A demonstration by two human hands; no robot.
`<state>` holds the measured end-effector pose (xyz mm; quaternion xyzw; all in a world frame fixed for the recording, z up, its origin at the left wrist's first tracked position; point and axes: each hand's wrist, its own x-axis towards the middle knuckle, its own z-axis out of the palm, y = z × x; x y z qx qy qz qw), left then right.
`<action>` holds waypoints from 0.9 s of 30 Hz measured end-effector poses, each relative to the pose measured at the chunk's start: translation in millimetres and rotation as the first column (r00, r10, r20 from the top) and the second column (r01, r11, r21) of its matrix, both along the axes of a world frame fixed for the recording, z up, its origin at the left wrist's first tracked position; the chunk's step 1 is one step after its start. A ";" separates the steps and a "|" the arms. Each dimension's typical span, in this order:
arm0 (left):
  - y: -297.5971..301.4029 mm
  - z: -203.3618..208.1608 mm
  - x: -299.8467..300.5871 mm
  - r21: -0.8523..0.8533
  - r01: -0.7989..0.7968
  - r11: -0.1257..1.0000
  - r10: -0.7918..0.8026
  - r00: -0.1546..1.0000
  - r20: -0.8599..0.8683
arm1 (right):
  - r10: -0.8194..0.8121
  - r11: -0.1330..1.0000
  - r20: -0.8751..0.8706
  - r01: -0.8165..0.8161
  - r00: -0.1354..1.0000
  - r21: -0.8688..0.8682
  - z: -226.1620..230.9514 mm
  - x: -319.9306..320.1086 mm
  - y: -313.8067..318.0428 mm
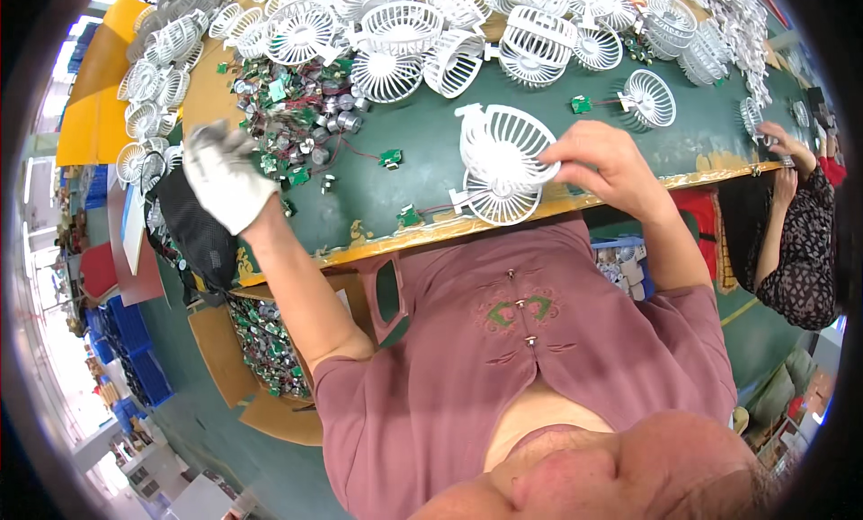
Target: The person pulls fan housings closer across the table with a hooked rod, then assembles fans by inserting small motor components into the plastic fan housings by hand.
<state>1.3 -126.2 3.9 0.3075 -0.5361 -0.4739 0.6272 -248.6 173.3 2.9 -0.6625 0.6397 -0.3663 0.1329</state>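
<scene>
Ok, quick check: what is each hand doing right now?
Left hand: gloved, over the pile of motors and circuit boards; grip cannot be told.
Right hand: closed on a white fan housing.

A green table with a worn yellow edge is carrying white fan grilles, a heap of circuit boards and motors, and stray boards.

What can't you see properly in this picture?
All in the head view:
- Left hand: the white glove is blurred, so it's unclear whether it holds anything from the parts pile.
- Right hand: it grips the cage, but the hand hides that side of the rim.
- Box under the table: partly hidden by the left forearm and the table edge.
- Another person's hand: near the rim, too small to show what it works on.
</scene>
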 end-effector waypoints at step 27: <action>148.1 10.4 -8.0 0.452 0.511 0.731 -0.628 0.764 0.152 | -0.053 0.998 -0.213 0.060 0.976 0.028 -36.2 22.2 -34.5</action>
